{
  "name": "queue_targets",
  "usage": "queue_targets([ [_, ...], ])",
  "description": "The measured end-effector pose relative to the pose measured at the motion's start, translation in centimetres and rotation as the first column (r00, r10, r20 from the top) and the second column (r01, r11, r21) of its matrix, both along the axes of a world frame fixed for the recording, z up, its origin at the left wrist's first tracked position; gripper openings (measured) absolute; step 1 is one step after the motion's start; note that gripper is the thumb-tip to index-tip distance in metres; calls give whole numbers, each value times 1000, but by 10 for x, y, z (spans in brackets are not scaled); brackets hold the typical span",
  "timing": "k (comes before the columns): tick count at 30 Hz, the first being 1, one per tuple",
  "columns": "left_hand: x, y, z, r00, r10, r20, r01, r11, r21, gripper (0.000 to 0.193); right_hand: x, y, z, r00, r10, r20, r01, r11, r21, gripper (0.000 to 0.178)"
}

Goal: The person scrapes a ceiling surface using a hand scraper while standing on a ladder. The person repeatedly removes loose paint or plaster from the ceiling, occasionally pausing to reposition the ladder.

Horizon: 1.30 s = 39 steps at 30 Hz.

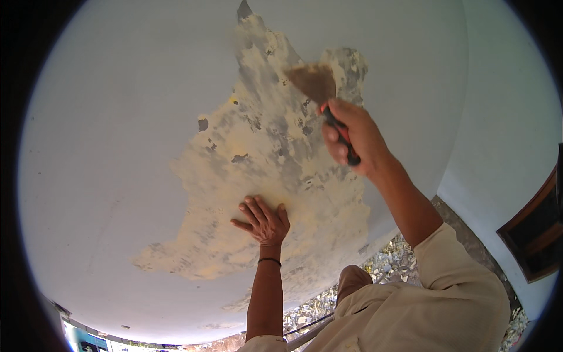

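My beige sleeves (pixel 451 299) come up from the lower edge, the right one bulky and nearest. Past them, low down, lies rubble (pixel 390 264) of pale chips along the foot of the wall, with a thin dark line across it that I cannot make out. At the right edge a dark wooden frame (pixel 536 234) sits on the adjoining wall.

My left hand (pixel 264 222) lies flat on the wall (pixel 105 152), fingers spread and pointing up and a little left, palm pressed on the stripped patch (pixel 264 170). A black band (pixel 269 260) circles that wrist.

My right hand (pixel 352 135) is higher and to the right, fist wrapped round the handle of the scraper (pixel 319 97). The handle is black with red showing between my fingers; its lower end sticks out below my fist. The scraper's long axis runs from lower right to upper left, the wide blade fanning out above my thumb and pointing up and left. The blade's edge meets the wall near the top of the patch, just beside a grey, flaky area.

The patch itself is yellowish with grey blotches, spreading from the upper middle down to the lower left, ringed by whitish paint. Nothing lies between blade and wall; my hands are well apart.
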<state>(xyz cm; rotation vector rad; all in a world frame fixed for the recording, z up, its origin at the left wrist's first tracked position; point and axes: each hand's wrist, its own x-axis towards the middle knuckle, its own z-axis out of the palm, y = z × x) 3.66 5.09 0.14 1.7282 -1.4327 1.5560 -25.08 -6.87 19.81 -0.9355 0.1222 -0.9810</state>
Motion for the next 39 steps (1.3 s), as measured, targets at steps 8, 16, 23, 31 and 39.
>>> queue_targets([
  [8, -2, 0, -4, 999, 20, 27, -22, 998, 64, 80, 1, -16, 19, 998, 9, 70, -6, 999, -37, 34],
  [16, -2, 3, -6, 1000, 16, 19, -17, 997, 70, 80, 7, 12, 14, 999, 32, 11, -32, 999, 20, 35],
  [23, -2, 3, -8, 998, 33, 51, -36, 996, 77, 84, 13, 19, 1, 999, 40, 17, -41, 998, 52, 31],
  [31, 0, 3, -7, 997, 46, 60, -50, 996, 68, 83, 20, 21, 7, 998, 46, 38, -48, 998, 43, 30],
  [39, -7, -3, -9, 999, 23, 47, -27, 997, 76, 85, 4, -32, 55, 978, -55, 202, 56, 998, 0, 27],
])
